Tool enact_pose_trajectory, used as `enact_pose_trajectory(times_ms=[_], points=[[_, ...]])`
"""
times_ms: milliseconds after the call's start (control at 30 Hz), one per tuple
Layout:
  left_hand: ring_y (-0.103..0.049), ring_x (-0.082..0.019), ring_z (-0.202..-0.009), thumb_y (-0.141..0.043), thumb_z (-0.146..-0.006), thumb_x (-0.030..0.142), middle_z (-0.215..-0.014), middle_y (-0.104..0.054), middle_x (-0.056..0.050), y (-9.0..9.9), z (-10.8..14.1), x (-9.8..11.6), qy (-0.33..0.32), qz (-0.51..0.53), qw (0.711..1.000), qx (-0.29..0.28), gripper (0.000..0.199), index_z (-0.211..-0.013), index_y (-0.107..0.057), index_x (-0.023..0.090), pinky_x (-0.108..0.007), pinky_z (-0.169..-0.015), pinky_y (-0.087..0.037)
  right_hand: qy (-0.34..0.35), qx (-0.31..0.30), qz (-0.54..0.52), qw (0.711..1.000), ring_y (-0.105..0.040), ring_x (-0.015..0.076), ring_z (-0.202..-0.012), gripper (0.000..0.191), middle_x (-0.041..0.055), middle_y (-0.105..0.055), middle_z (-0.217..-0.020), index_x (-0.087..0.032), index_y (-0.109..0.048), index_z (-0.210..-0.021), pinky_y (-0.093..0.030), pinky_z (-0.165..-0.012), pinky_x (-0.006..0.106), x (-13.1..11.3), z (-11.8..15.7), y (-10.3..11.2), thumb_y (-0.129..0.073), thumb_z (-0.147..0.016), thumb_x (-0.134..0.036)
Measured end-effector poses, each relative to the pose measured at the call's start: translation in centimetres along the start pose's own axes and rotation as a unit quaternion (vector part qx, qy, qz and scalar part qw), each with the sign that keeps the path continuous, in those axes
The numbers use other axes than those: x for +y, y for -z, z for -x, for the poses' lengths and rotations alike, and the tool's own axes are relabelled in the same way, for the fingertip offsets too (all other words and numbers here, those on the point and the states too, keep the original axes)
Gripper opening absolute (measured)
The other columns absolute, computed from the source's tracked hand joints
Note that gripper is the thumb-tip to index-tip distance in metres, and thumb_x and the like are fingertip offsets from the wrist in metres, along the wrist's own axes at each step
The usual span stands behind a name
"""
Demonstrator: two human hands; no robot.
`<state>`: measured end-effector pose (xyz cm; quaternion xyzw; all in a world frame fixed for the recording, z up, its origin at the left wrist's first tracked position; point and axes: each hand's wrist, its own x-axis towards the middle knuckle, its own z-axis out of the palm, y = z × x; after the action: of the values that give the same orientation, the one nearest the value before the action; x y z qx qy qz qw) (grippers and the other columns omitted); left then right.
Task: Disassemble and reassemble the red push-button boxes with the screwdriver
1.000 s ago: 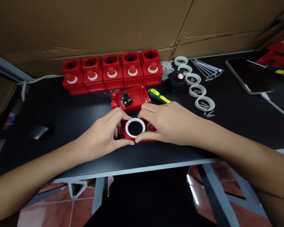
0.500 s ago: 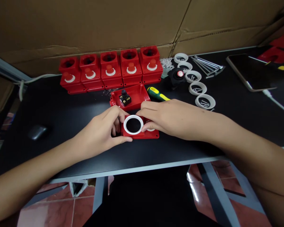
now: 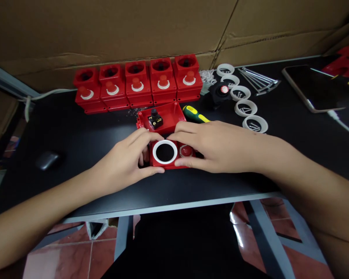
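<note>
A red cover [image 3: 177, 166] lies flat near the table's front edge, with a white ring [image 3: 154, 156] around its dark round opening and a red button [image 3: 186, 150] on its right part. My left hand [image 3: 130, 157] grips the cover's left side, thumb at the front corner and fingers behind. From the right, my right hand [image 3: 205, 145] holds the cover, its thumb on the front edge beside the ring and its fingers at the back. Just behind stands an open red box [image 3: 171, 118] with a black switch block [image 3: 155, 119] inside.
Several red housings [image 3: 138, 87] line the back. A green and yellow screwdriver [image 3: 195, 114] lies behind my right hand. Farther right are a black part [image 3: 219, 95], white rings [image 3: 255, 124] with screws, long bolts [image 3: 258, 80] and a phone [image 3: 311, 89]. A mouse [image 3: 48, 160] sits left.
My right thumb has moved from the ring's right side to the cover's front edge, uncovering the red button. My left fingers have stretched along the back of the ring.
</note>
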<state>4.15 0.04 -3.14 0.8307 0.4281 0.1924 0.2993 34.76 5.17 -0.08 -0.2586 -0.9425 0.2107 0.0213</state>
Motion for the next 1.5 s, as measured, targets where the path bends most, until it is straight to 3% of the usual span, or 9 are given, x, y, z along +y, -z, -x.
enact_pose_trajectory(times_ms=[133, 267, 633, 867, 1100, 1300, 1367, 1500], points=[[-0.070, -0.018, -0.076, -0.088, -0.114, 0.072, -0.118, -0.076, -0.003, -0.1, 0.0, 0.0, 0.002, 0.008, 1.000, 0.005, 0.053, -0.138, -0.074, 0.026, -0.036, -0.074, -0.062, -0.007, 0.019, 0.069, 0.997, -0.072, 0.0248, -0.086, 0.063, 0.0134, -0.079, -0.125, -0.013, -0.084, -0.137, -0.041, -0.072, 0.037, -0.6, -0.3, -0.8, -0.067, -0.123, -0.073], [-0.071, -0.019, -0.077, -0.088, -0.112, 0.074, -0.115, -0.076, -0.003, -0.2, 0.1, -0.1, 0.012, 0.013, 1.000, 0.007, 0.055, -0.135, -0.073, 0.026, -0.036, -0.075, -0.062, -0.016, 0.029, 0.127, 0.991, -0.071, 0.0246, -0.081, 0.069, 0.0145, -0.078, -0.119, -0.012, -0.082, -0.130, -0.035, -0.071, 0.036, -1.1, -0.7, -1.7, -0.057, -0.127, -0.076], [-0.073, -0.019, -0.074, -0.092, -0.111, 0.072, -0.103, -0.075, 0.001, -0.3, 0.2, -0.2, 0.005, 0.032, 0.999, 0.013, 0.057, -0.133, -0.069, 0.025, -0.034, -0.071, -0.062, -0.021, 0.014, 0.098, 0.995, -0.068, 0.0223, -0.080, 0.051, 0.0139, -0.077, -0.118, -0.011, -0.084, -0.132, -0.035, -0.072, 0.035, -1.4, -0.6, -1.3, -0.062, -0.124, -0.056], [-0.071, -0.018, -0.076, -0.087, -0.116, 0.068, -0.116, -0.074, -0.002, -0.1, 0.1, 0.0, -0.024, 0.002, 1.000, 0.008, 0.051, -0.140, -0.071, 0.025, -0.034, -0.071, -0.059, -0.016, 0.023, 0.092, 0.995, -0.065, 0.0210, -0.078, 0.041, 0.0132, -0.076, -0.118, -0.013, -0.084, -0.130, -0.035, -0.072, 0.035, -1.4, -0.3, -1.1, -0.061, -0.120, -0.046], [-0.073, -0.019, -0.074, -0.088, -0.111, 0.080, -0.105, -0.076, 0.000, -0.2, 0.1, -0.2, 0.017, 0.024, 1.000, 0.010, 0.062, -0.132, -0.070, 0.024, -0.034, -0.071, -0.060, -0.021, 0.007, 0.099, 0.995, -0.060, 0.0203, -0.077, 0.041, 0.0133, -0.075, -0.117, -0.011, -0.085, -0.130, -0.034, -0.071, 0.035, -1.4, -0.5, -0.9, -0.054, -0.118, -0.035], [-0.068, -0.017, -0.073, -0.088, -0.110, 0.080, -0.114, -0.080, -0.004, -0.2, -0.2, 0.1, 0.001, 0.033, 0.999, 0.020, 0.060, -0.110, -0.062, 0.026, -0.034, -0.069, -0.060, -0.019, -0.004, 0.100, 0.995, -0.061, 0.0216, -0.080, 0.045, 0.0145, -0.075, -0.122, -0.009, -0.084, -0.139, -0.036, -0.074, 0.037, -1.1, -0.4, -0.9, -0.048, -0.120, -0.028], [-0.066, -0.017, -0.073, -0.087, -0.112, 0.075, -0.114, -0.080, -0.005, -0.1, -0.2, 0.2, -0.006, 0.030, 0.999, 0.016, 0.057, -0.104, -0.058, 0.026, -0.034, -0.068, -0.058, -0.012, 0.002, 0.086, 0.996, -0.061, 0.0212, -0.079, 0.043, 0.0137, -0.075, -0.120, -0.010, -0.084, -0.136, -0.037, -0.074, 0.036, -1.0, -0.3, -1.0, -0.050, -0.121, -0.033], [-0.065, -0.017, -0.074, -0.089, -0.113, 0.063, -0.114, -0.079, -0.004, -0.1, -0.1, 0.3, -0.016, 0.021, 1.000, 0.017, 0.050, -0.102, -0.057, 0.026, -0.034, -0.070, -0.059, -0.008, 0.012, 0.079, 0.997, -0.063, 0.0211, -0.079, 0.052, 0.0127, -0.075, -0.120, -0.011, -0.083, -0.133, -0.038, -0.073, 0.036, -1.1, -0.5, -1.2, -0.065, -0.123, -0.059]])
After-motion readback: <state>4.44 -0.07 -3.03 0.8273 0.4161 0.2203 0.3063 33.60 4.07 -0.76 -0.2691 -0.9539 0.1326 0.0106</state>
